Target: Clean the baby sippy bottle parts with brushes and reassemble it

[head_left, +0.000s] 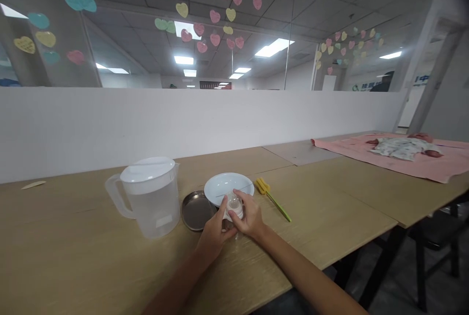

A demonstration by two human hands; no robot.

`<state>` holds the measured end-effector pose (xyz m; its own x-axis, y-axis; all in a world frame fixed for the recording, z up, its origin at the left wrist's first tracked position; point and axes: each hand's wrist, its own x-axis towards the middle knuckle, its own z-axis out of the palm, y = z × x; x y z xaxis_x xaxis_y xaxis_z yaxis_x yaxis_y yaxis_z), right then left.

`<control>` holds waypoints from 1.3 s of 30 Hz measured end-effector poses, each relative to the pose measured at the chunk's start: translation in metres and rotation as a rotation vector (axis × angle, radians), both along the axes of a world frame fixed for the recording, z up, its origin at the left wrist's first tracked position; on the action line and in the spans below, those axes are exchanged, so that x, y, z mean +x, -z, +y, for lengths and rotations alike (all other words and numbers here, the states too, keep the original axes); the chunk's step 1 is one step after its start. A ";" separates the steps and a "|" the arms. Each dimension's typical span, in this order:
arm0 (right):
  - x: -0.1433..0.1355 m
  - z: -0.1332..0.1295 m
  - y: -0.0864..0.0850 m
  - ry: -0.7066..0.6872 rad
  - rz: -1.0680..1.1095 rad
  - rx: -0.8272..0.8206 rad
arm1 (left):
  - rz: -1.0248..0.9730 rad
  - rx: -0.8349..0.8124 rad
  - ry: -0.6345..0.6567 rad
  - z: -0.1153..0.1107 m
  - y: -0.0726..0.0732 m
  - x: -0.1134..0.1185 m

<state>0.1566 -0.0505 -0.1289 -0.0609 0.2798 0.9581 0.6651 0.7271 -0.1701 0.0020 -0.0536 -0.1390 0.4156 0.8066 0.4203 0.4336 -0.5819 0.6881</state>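
A small clear bottle with a white collar (234, 206) is held upright between both hands, just in front of a white bowl (229, 183). My left hand (214, 232) wraps its left side, and my right hand (251, 215) grips the collar from the right. Left of the bowl lies a round metal dish (197, 211), partly behind my left hand. A yellow brush with a green handle (276, 202) rests on the table to the right of the bowl. The bottle's lower part is mostly covered by fingers.
On the wooden table (322, 198), a lidded plastic pitcher (154, 202) stands at left. A doll in patterned clothes (399, 148) lies on a pink cloth (340, 146) at far right. A white wall (146, 124) with glass above borders the back. Dark chairs stand at lower right.
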 end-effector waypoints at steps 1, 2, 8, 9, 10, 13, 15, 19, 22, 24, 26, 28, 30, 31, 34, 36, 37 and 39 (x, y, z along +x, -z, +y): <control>-0.001 -0.001 0.000 0.007 0.010 0.000 | -0.006 0.007 0.004 0.000 0.001 0.001; -0.001 -0.001 -0.001 0.014 0.021 -0.003 | -0.008 0.013 0.012 0.001 0.002 0.001; -0.006 0.002 0.003 0.024 0.118 0.009 | -0.015 0.031 0.079 0.002 0.002 0.000; -0.006 0.002 0.005 0.026 0.133 0.011 | -0.018 0.031 0.088 0.002 0.002 0.000; -0.007 0.003 0.006 0.026 0.141 0.007 | -0.020 0.031 0.091 0.002 0.002 0.000; -0.006 0.005 0.008 0.017 0.128 -0.018 | -0.036 0.036 0.085 0.001 0.003 0.000; -0.005 0.006 0.008 0.015 0.124 0.000 | -0.051 0.043 0.086 0.001 0.003 -0.001; -0.005 0.007 0.005 0.004 0.089 0.058 | -0.089 0.045 0.121 0.000 0.003 -0.002; -0.004 0.007 0.004 -0.011 0.078 0.083 | -0.111 0.066 0.129 -0.001 0.004 -0.002; -0.002 0.006 0.006 -0.020 0.079 0.068 | -0.103 0.067 0.121 -0.003 0.003 -0.001; 0.001 0.006 0.009 -0.031 0.062 0.028 | -0.079 0.054 0.110 -0.005 0.001 -0.001; 0.003 0.006 0.012 -0.073 0.047 -0.021 | -0.052 0.057 0.113 -0.006 0.000 -0.002; 0.006 0.008 0.013 -0.141 0.078 -0.070 | -0.049 0.123 0.136 -0.006 0.001 -0.004; 0.007 0.009 0.013 -0.171 0.114 -0.090 | -0.077 0.188 0.141 -0.006 0.002 -0.005; 0.011 0.013 0.009 -0.203 0.264 -0.100 | -0.312 0.384 0.041 -0.003 0.005 -0.009; 0.015 0.014 0.007 -0.199 0.345 -0.080 | -0.501 0.422 -0.078 -0.003 0.005 -0.011; 0.017 0.014 0.006 -0.200 0.360 -0.076 | -0.549 0.413 -0.116 -0.004 0.004 -0.012; 0.018 0.013 0.005 -0.197 0.317 -0.092 | -0.510 0.381 -0.110 -0.007 0.001 -0.012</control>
